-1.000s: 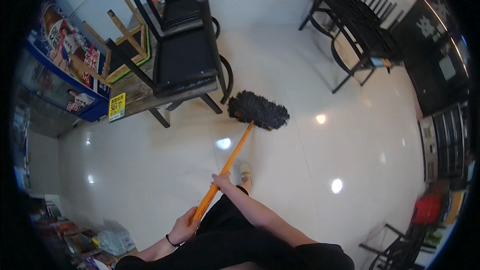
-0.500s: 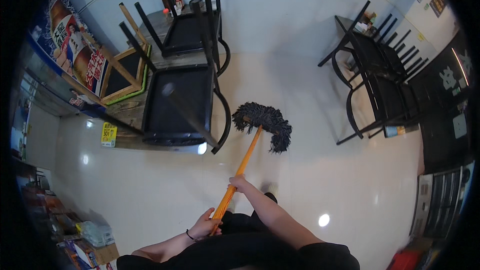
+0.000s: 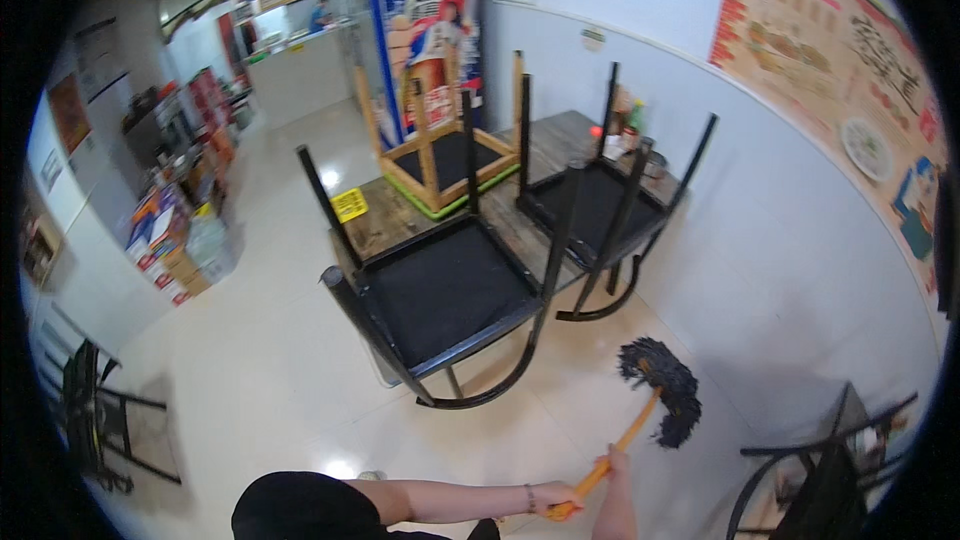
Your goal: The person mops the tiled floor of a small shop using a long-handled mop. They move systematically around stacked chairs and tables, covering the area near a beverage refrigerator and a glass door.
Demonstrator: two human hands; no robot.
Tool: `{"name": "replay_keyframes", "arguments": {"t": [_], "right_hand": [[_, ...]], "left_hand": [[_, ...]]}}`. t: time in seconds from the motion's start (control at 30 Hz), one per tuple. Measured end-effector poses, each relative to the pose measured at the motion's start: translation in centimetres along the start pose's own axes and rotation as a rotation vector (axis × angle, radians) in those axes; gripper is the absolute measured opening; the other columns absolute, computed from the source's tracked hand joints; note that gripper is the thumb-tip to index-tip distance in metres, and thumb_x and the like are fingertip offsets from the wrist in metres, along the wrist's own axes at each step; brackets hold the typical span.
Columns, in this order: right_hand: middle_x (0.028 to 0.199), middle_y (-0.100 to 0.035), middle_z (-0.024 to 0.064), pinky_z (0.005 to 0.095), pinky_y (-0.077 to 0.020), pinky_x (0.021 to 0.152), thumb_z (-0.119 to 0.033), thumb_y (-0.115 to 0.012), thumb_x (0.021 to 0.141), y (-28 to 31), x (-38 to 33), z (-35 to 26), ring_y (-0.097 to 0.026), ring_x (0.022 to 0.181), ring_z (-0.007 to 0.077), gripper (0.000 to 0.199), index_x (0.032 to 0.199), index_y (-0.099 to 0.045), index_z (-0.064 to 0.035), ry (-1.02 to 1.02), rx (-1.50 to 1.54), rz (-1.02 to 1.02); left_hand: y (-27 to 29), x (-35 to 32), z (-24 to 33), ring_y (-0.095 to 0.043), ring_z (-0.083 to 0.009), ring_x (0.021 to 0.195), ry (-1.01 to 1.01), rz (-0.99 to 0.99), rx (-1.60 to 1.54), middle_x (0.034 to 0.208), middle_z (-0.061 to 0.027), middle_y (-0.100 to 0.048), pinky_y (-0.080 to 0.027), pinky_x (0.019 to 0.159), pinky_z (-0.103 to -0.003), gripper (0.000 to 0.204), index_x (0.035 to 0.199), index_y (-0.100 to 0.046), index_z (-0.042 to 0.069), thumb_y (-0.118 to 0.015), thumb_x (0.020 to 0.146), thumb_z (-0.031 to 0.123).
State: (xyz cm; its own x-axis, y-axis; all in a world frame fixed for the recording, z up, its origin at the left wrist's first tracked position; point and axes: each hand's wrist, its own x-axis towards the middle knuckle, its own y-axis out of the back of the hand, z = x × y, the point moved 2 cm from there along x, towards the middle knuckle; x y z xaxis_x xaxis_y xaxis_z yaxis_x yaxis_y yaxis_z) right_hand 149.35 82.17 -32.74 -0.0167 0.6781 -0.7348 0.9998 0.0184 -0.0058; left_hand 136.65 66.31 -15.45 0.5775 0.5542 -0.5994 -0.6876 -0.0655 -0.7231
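The room was a small eating place with a glossy pale tiled floor (image 3: 270,390) and white walls hung with a large food poster (image 3: 850,70). Down at the near edge, the person's left hand (image 3: 556,496) was wrapped tight round the butt of an orange mop handle (image 3: 622,443), fingers curled fully about it, with a thin band on that wrist. Just past it, a little further up the same shaft, the right hand (image 3: 608,464) was closed on the handle too, though how its fingers lay I could not make out, as only the back of the hand and the forearm showed. From those two grips the handle ran up and away to the right, ending in a dark, shaggy mop head (image 3: 662,385) that lay on the tiles near the wall. Beyond the mop head and to the left of it stood a wooden table (image 3: 400,220) carrying upturned black chairs (image 3: 450,290), legs in the air, and a wooden chair (image 3: 440,155) likewise inverted further back. Well off to the left of the hands, stacked boxes (image 3: 175,240) lined the wall, and another black chair (image 3: 820,480) stood close on the right.
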Motion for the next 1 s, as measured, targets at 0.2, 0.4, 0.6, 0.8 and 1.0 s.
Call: {"name": "replay_keyframes", "arguments": {"t": [0.2,0.4,0.6,0.8,1.0], "right_hand": [[0.076,-0.045,0.0173,0.0417,-0.0470,0.043,-0.012,-0.052,0.077,2.5,3.4,2.1,-0.052,0.052,0.0289,0.042,0.108,-0.025,-0.0021,-0.185,0.034,-0.060],[0.090,-0.045,0.0171,0.0465,-0.0471,0.057,-0.012,-0.046,0.077,-6.8,-4.4,10.9,-0.054,0.075,0.0334,0.043,0.111,-0.021,-0.0042,-0.316,-0.101,-0.186],[0.097,-0.045,0.0176,0.0447,-0.0488,0.057,-0.006,-0.049,0.073,-8.3,-13.8,23.0,-0.054,0.078,0.0323,0.045,0.111,-0.025,-0.0044,-0.248,-0.450,0.030],[0.104,-0.044,0.0133,0.0417,-0.0473,0.067,-0.003,-0.054,0.068,-9.3,-36.2,31.5,-0.050,0.090,0.0272,0.066,0.122,-0.017,-0.0076,-0.407,-0.236,-0.268],[0.104,-0.042,0.0129,0.0452,-0.0484,0.061,-0.006,-0.057,0.067,-12.0,-49.3,35.8,-0.053,0.081,0.0290,0.082,0.122,0.004,-0.0129,-0.726,-0.337,-0.308]], "left_hand": [[0.5,2.7,-2.7,-0.045,-0.0099,0.039,-0.052,0.181,-0.045,0.051,-0.0016,-0.045,-0.038,0.035,-0.022,0.014,0.069,-0.048,0.004,-0.054,0.075,0.015],[6.7,-8.3,-10.7,-0.045,-0.0080,0.038,-0.132,0.403,-0.139,0.054,-0.0031,-0.048,-0.036,0.032,-0.020,0.011,0.068,-0.049,0.004,-0.053,0.074,0.012],[1.8,-21.5,-21.4,-0.044,-0.0052,0.042,-0.136,0.434,-0.207,0.066,-0.0022,-0.054,-0.038,0.036,-0.016,0.032,0.108,-0.043,0.002,-0.051,0.079,0.012],[-4.5,-33.9,-37.1,-0.048,-0.0053,0.050,-0.081,0.821,-0.028,0.077,-0.0012,-0.058,-0.042,0.046,-0.018,0.040,0.116,-0.042,0.007,-0.053,0.079,0.016],[-11.5,-45.4,-41.3,-0.054,-0.0087,0.053,-0.076,1.201,0.539,0.065,-0.0055,-0.058,-0.046,0.047,-0.022,0.038,0.110,-0.048,0.002,-0.055,0.078,0.022]]}}
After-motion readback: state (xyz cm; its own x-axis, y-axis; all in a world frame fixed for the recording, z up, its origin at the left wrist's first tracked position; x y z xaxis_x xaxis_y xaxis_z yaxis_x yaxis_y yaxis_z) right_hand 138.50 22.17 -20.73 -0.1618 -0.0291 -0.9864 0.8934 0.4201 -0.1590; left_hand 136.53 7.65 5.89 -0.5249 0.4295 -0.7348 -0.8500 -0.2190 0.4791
